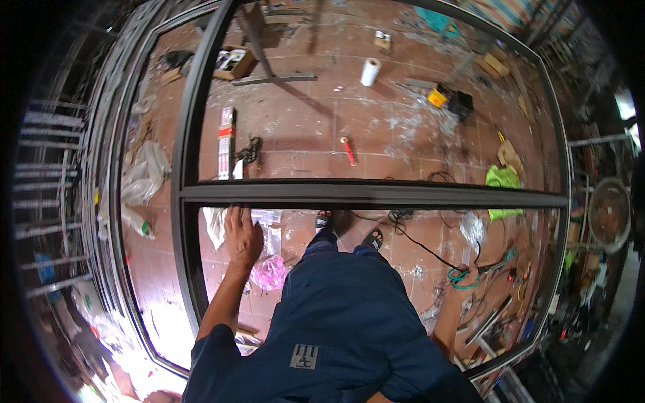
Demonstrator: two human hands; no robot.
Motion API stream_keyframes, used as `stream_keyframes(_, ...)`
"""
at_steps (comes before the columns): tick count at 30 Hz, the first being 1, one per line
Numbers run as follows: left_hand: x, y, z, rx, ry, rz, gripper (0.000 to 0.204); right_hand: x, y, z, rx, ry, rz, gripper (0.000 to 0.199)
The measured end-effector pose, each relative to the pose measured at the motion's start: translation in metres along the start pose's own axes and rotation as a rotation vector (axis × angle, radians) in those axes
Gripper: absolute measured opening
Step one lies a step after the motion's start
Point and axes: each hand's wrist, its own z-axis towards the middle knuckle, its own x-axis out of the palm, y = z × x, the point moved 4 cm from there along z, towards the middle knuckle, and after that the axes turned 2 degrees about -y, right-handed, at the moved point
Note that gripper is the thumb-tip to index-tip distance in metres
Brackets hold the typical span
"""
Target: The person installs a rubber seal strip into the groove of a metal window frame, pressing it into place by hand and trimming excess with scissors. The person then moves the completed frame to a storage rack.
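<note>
A large dark grey metal frame (pixel 376 195) with a crossbar surrounds me, and its panes are bare openings onto the floor. My left hand (pixel 243 235) reaches up to the near edge of the crossbar, close to the left upright; its fingers are stretched out and touch the bar. On the right, my right hand (pixel 470 277) holds a pair of scissors (pixel 460 281) with green handle loops, the blades pointing right. Its fingers are partly hidden behind the handles. Near my left hand lie a white cloth (pixel 216 227) and a crumpled pink plastic bag (pixel 269 273).
On the tiled floor lie a red-handled tool (pixel 348 152), a white roll (pixel 369 72), a long red-and-white box (pixel 226 143) and a black cable (pixel 430 248). Metal bars (pixel 54 201) are stacked at left. A round fan (pixel 609 215) stands at right.
</note>
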Motion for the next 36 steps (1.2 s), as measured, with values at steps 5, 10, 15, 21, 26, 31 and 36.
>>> stream_keyframes(5, 0.020, -0.103, 0.005, 0.258, 0.099, -0.131, 0.065, -0.046, -0.013, -0.011, 0.029, -0.167, 0.039, 0.021)
stream_keyframes(10, 0.046, -0.213, 0.013, 0.472, 0.160, -0.157, 0.069, -0.082, -0.007, -0.026, 0.038, -0.300, 0.021, 0.017)
stream_keyframes(15, 0.078, -0.343, 0.030, 0.643, 0.233, -0.276, 0.067, -0.136, 0.008, -0.022, 0.009, -0.284, 0.079, 0.019)
stream_keyframes(21, 0.101, -0.481, 0.041, 0.802, 0.120, -0.311, 0.068, -0.226, 0.011, -0.001, 0.037, -0.338, 0.123, 0.020)
stream_keyframes(26, 0.106, -0.547, 0.038, 0.688, 0.224, -0.304, 0.075, -0.282, 0.024, 0.000, -0.017, -0.512, 0.181, 0.027)
stream_keyframes(31, 0.099, -0.549, 0.054, 0.637, 0.282, -0.383, 0.066, -0.309, 0.037, -0.003, -0.030, -0.614, 0.196, 0.025)
stream_keyframes(36, 0.091, -0.596, 0.069, 0.713, 0.360, -0.256, 0.064, -0.303, 0.054, 0.026, -0.028, -0.719, 0.240, 0.023)
